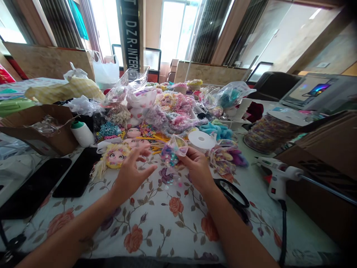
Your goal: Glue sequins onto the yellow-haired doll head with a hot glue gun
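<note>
My right hand (195, 165) pinches the top of a small clear bag of shiny beads (169, 155), held above the flowered tablecloth (156, 219). A few loose beads (178, 182) lie below the bag. To the left, my left hand (134, 165) is raised with its fingers apart and nothing in it. Just behind it lies a doll face with yellow hair (115, 155). Bare doll faces (134, 133) and yellow sticks (157, 139) lie farther back. A white spool (202, 140) is behind my right hand.
Black scissors (232, 191) lie right of my right forearm, near a glue gun (277, 176) with its cord. Two dark phones (76, 175) (35, 186), a cardboard box (41, 126) and a thread cone (83, 134) are at left. Yarn (178, 115) is piled behind.
</note>
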{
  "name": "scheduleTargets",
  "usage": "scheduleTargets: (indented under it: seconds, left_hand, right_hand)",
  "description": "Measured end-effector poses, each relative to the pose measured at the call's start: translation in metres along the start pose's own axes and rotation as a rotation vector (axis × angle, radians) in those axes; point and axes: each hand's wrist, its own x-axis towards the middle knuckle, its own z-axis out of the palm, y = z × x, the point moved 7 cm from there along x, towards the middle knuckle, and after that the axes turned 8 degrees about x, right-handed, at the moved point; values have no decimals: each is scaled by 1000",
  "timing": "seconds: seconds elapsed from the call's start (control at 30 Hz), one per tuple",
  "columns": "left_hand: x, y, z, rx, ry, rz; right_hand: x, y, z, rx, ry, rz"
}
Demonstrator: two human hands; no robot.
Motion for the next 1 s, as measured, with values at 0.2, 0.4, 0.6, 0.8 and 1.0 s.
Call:
scheduleTargets:
  seconds: [0.2,0.4,0.6,0.8,1.0]
  left_hand:
    - [2,-15,14,-11,-104,-41]
    - [4,-23,9,-100,-26,-39]
    - [6,-5,-5,154,27,145]
    - [19,-9,-12,139,53,119]
    - [50,15,-7,189,49,220]
  right_hand:
    - [-5,17,40,-265,-309,-51]
    - [2,12,23,-409,-184,-90]
    - [4,-8,9,-571,-39,-201]
    - [10,-18,-27,-803,-117,-72]
    - [2,0,-19,-867,-411,-31]
